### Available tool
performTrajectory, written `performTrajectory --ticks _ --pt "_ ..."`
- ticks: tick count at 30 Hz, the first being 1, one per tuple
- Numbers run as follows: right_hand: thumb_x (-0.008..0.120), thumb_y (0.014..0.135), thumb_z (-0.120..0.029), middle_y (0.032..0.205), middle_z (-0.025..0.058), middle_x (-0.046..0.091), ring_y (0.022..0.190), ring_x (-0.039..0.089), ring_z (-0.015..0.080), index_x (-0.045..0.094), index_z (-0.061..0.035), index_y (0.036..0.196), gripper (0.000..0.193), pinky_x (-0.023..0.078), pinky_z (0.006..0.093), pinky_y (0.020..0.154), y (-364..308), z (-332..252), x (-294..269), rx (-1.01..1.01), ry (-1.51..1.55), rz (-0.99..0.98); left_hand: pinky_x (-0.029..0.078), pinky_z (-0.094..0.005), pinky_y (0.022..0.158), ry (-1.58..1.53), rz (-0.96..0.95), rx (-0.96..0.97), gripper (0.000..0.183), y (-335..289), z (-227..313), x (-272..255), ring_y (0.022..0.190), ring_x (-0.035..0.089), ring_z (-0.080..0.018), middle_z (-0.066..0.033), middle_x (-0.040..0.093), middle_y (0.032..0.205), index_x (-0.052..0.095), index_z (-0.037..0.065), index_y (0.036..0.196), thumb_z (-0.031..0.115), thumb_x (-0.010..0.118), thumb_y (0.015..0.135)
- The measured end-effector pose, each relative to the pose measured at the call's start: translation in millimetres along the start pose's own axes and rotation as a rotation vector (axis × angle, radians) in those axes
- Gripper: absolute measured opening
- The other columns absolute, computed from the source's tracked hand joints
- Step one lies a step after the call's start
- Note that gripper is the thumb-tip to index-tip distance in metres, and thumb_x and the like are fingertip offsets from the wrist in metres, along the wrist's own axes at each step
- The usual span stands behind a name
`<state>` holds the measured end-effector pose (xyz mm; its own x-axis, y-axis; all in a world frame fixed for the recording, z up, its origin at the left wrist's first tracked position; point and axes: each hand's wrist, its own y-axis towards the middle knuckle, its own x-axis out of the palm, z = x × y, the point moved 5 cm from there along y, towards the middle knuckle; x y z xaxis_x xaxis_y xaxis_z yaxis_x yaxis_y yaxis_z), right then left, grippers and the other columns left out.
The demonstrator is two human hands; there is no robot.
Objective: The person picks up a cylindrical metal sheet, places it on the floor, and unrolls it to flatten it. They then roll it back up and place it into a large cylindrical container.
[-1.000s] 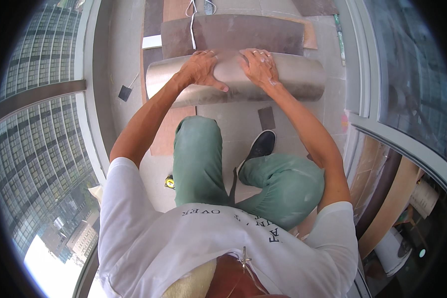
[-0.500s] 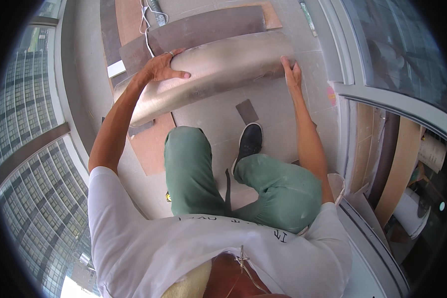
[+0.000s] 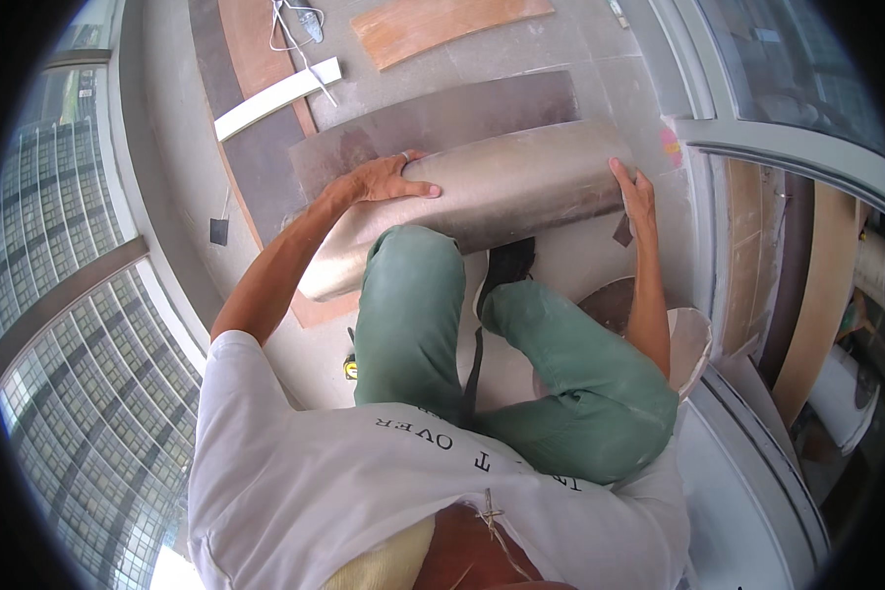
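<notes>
A wide, curled sheet (image 3: 501,182) with a shiny brownish-grey face lies across the floor before my knees. My left hand (image 3: 388,182) grips its upper left part, thumb resting on the shiny face and fingers over the far side. At the right end, my right hand (image 3: 637,192) holds the edge, its fingers partly hidden. Behind the curl shows a flat dark brown stretch (image 3: 442,123); whether it belongs to the same sheet, I cannot tell. My left knee is close to the near edge.
Orange-brown boards (image 3: 452,28) lie beyond, with a white strip (image 3: 277,98) and a white cable (image 3: 290,39) at far left. A yellow tape measure (image 3: 350,367) sits left of my knee. Window frames stand on the left; a glass door frame (image 3: 796,162) is at right, near a bucket (image 3: 693,339).
Both hands and the curled sheet have come nearer to my knees and to the right in view. The orange-brown board and white strip beyond are now more exposed.
</notes>
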<state>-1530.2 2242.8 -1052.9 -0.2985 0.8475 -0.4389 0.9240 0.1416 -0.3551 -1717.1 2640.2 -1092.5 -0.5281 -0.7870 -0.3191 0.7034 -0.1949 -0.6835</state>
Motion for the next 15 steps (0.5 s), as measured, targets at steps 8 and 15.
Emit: performTrajectory --ticks 8,15 --pt "0.072 0.086 -0.048 0.116 0.0183 0.067 0.109 0.062 0.0291 0.061 0.0072 0.122 0.067 0.045 0.0352 0.096 10 11 -12 0.061 -0.190 -0.003 0.032 -0.0449 0.114 -0.084 -0.079 0.007 0.111 7 5 13 0.133 0.047 -0.0387 -0.0260 0.052 0.139 0.041 0.003 0.148 0.079 0.063 0.070" --pt "0.067 0.090 -0.030 0.132 0.0135 0.054 0.126 0.049 0.0328 0.058 -0.0086 0.126 0.043 0.030 0.0525 0.109 -41 -53 30 -0.609 -0.841 0.399 0.029 -0.0484 0.115 -0.117 -0.059 0.015 0.116 23 -17 18 0.135 0.044 -0.0404 -0.0266 0.050 0.141 0.041 0.003 0.148 0.085 0.059 0.068"
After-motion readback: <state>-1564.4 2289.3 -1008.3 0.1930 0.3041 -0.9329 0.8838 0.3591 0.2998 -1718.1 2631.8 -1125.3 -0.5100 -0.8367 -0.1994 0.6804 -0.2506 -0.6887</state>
